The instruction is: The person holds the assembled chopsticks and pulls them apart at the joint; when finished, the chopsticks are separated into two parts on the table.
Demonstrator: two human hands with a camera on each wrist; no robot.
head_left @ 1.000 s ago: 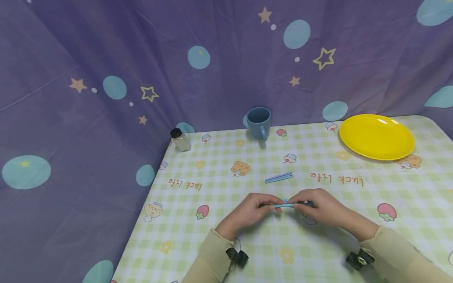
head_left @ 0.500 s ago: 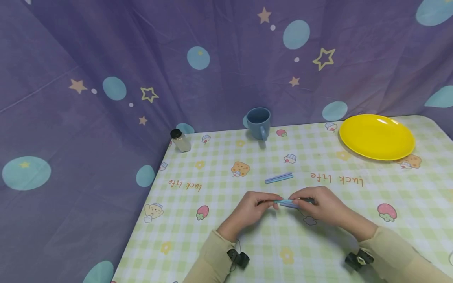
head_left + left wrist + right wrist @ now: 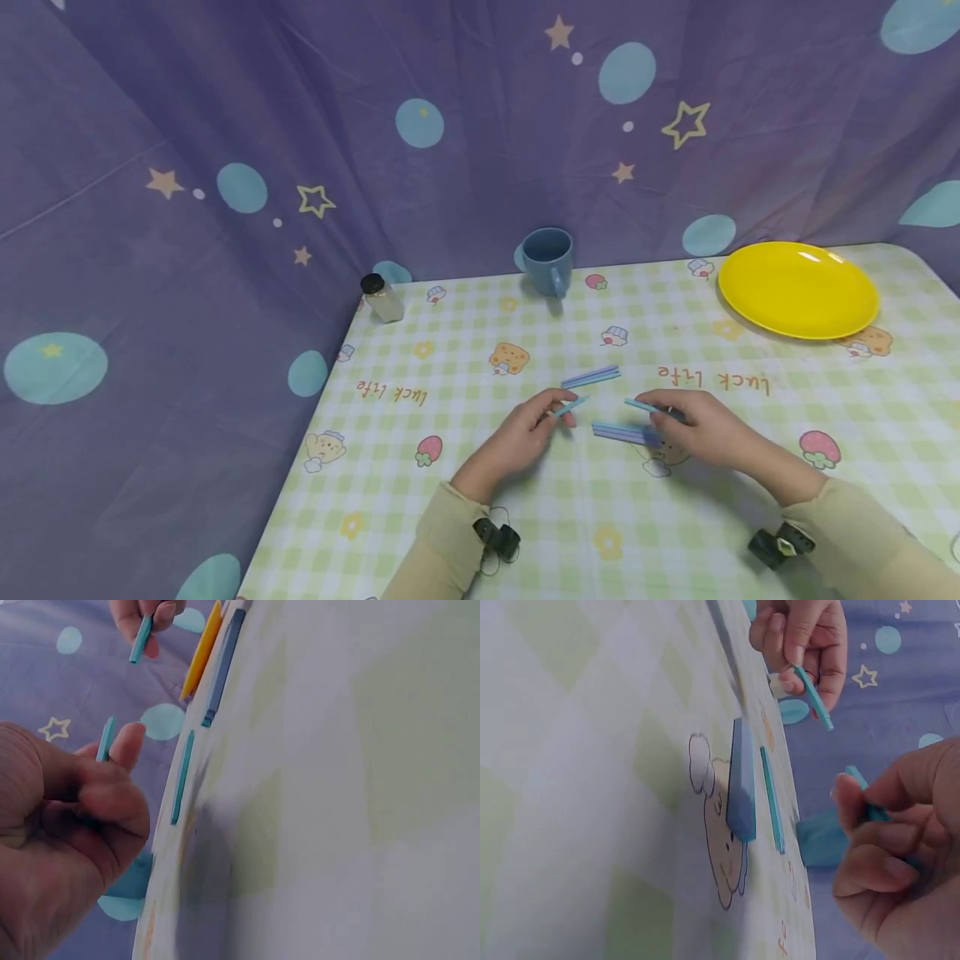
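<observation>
In the head view my left hand (image 3: 525,429) pinches a thin light blue stick (image 3: 572,407) between thumb and fingers, its tip pointing up and to the right. Opposite it, my right hand (image 3: 701,425) pinches another short length of light blue stick (image 3: 641,405), whose rear part is hidden in the fingers. A gap lies between the two pieces. Below them, a small group of blue and purple sticks (image 3: 622,433) lies side by side on the tablecloth, partly under the right hand. Just beyond the left fingertips lies a second group of blue and purple sticks (image 3: 591,377).
At the back of the checked tablecloth (image 3: 480,533) stand a blue mug (image 3: 549,262) and, to its left, a small jar with a black lid (image 3: 383,298). A yellow plate (image 3: 798,292) is at the back right. A purple curtain (image 3: 480,167) hangs behind the table.
My hands, earlier together at one light blue stick, have moved apart and slightly up, each with a light blue length. The sticks beneath them now show plainly on the cloth.
</observation>
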